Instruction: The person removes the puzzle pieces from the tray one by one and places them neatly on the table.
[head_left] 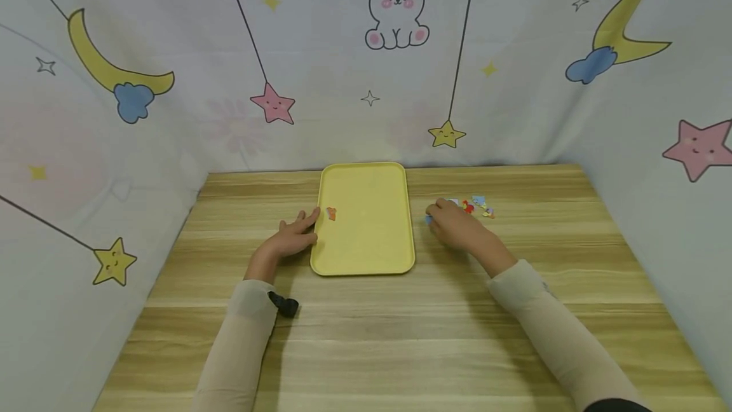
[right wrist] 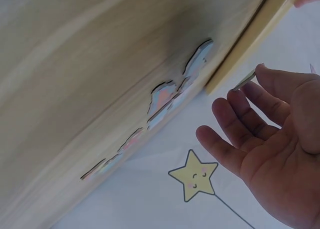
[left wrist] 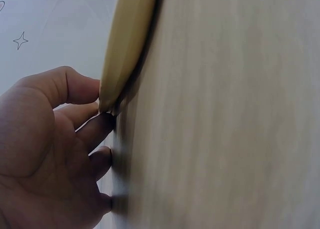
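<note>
A yellow tray [head_left: 366, 227] lies on the table with a small orange cutout [head_left: 331, 213] near its left rim. My left hand [head_left: 293, 237] rests at that rim, fingers spread and fingertips touching the edge. In the left wrist view, the thumb [left wrist: 82, 89] meets the tray's side [left wrist: 127, 39]. To the right of the tray, my right hand [head_left: 454, 224] is low over the table. It pinches a thin flat piece [right wrist: 245, 81] between thumb and fingertips, seen edge-on, so its picture is hidden. A blue cutout [head_left: 429, 219] shows by the fingertips.
Several small flat cartoon cutouts lie beyond my right hand, among them a red one [head_left: 468, 206], a blue one [head_left: 478, 200] and a purple-yellow one [head_left: 488, 213]. A printed cloth [head_left: 343, 132] hangs behind the wooden table [head_left: 366, 342] and along both sides.
</note>
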### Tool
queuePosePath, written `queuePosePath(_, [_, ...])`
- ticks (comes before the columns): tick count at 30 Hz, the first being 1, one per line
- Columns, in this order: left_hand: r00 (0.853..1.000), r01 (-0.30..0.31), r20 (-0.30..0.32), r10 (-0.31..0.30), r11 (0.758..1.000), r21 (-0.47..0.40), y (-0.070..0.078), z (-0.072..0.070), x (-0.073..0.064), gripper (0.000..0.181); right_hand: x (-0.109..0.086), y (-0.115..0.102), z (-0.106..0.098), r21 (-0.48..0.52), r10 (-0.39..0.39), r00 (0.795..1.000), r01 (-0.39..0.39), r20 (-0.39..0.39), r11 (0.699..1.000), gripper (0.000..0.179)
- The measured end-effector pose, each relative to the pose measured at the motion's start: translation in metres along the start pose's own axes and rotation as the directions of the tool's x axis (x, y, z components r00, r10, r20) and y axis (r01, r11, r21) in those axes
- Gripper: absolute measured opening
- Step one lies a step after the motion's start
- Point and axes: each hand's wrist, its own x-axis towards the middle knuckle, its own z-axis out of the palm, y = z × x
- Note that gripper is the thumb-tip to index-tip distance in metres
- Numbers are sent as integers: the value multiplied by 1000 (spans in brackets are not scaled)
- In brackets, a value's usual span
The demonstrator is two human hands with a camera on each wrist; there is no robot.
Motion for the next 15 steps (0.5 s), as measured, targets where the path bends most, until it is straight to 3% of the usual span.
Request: queuePosePath(15, [1000, -5, -1, 5, 1000, 20, -1, 1, 2, 78, -16, 21, -7, -30, 36, 999, -37, -10, 999, 31])
